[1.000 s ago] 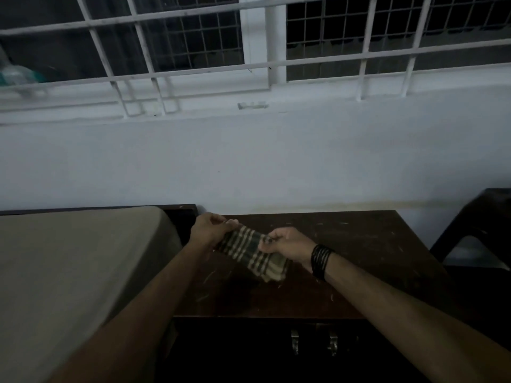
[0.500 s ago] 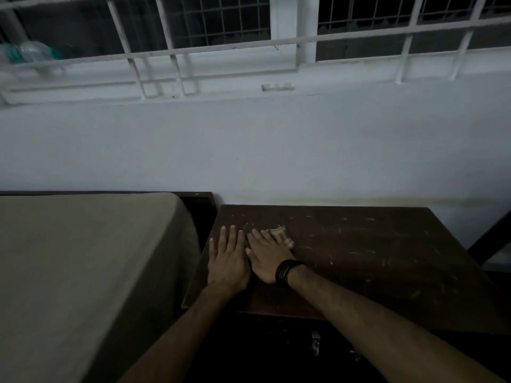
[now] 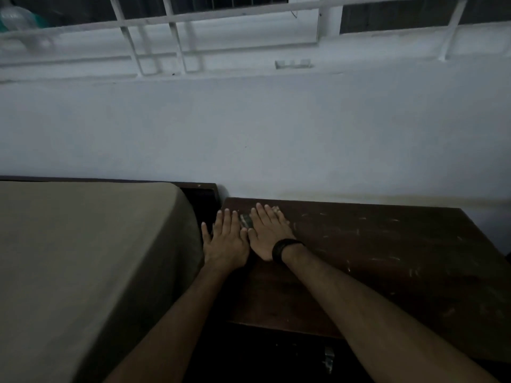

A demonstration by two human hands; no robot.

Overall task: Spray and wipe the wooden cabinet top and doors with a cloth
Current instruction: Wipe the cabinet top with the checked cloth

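As pressed, hands (image 3: 249, 239) on cloth (image 3: 246, 221)

Two hands: left hand (image 3: 225, 241), right hand (image 3: 269, 234). One cloth (image 3: 246, 221), one wooden cabinet (image 3: 387, 258), one bed (image 3: 83, 258), one black wristband (image 3: 282, 248).

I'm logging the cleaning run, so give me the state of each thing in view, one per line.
Left hand: flat, palm down on the cloth.
Right hand: flat, palm down on the cloth.
Cloth: pressed on the cabinet top, mostly hidden under both hands.
Cabinet top: scratched, speckled with light marks.
Cabinet doors: too dark to tell.
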